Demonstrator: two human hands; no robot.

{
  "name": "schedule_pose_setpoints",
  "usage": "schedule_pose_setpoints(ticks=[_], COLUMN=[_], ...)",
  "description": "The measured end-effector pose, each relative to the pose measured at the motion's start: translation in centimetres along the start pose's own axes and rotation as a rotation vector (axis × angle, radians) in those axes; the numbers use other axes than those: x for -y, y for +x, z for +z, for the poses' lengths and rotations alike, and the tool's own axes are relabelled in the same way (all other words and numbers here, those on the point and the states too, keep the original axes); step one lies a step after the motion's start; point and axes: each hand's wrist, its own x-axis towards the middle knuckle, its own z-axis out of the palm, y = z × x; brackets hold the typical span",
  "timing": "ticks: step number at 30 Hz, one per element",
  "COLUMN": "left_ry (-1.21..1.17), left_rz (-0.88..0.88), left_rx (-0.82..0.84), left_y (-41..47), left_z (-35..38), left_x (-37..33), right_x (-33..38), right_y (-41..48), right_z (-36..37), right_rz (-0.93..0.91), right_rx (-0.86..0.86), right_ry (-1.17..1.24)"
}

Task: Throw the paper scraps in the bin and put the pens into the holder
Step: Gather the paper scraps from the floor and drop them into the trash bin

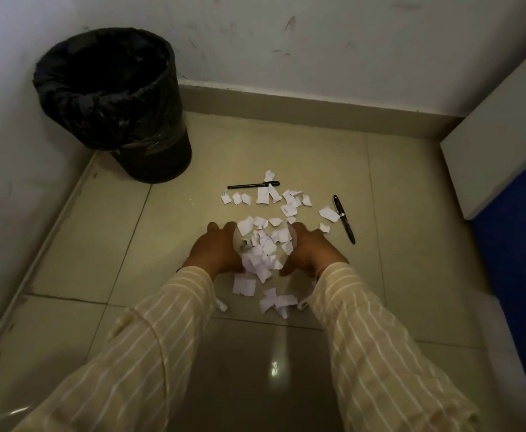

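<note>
White paper scraps lie scattered over the beige floor tiles. My left hand and my right hand cup a heap of them from both sides, fingers curved, palms facing each other. More scraps lie beyond the hands and some lie nearer to me. One black pen rests flat behind the scraps. A second black pen lies to the right of them. A black bin with a black liner stands in the far left corner. No pen holder is in view.
White walls meet behind the bin, with a beige skirting along the floor. A white and blue piece of furniture stands at the right. My striped sleeves fill the lower part of the view.
</note>
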Motion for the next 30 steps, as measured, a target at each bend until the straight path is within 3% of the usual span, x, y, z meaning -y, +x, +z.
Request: schedule_pose_setpoints(ticks=[2, 6, 9, 15, 18, 23, 30], left_ry=[0.076, 0.000, -0.183, -0.762, -0.955, -1.006, -1.042], left_rz=[0.050, 0.165, 0.147, 0.069, 0.086, 0.192, 0.233], left_rx=[0.044, -0.066, -0.155, -0.119, -0.140, -0.320, -0.662], left_y=[-0.6, -1.0, -1.1, -1.6, -1.6, -3.0, -4.9], left_z=[0.7, 3.3, 3.6, 0.3, -3.2, -12.2, -26.6], left_x=[-0.6, -2.2, -2.4, -2.9, -3.4, -3.8, -0.3], right_x=[1.0, 2.1, 1.7, 1.8, 3.9, 11.0, 26.5], right_y=[-0.3, 0.5, 1.0, 0.4, -0.6, -3.4, -4.5], right_z=[2.3, 6.6, 6.7, 2.6, -0.4, -6.5, -14.6], right_rz=[-0.071, -0.205, -0.235, -0.261, -0.326, -0.460, -0.662], right_rx=[0.011, -0.203, -0.298, -0.256, -0.270, -0.355, -0.385], right_ry=[-0.058, -0.037, 0.120, 0.411, 0.599, 0.828, 0.732])
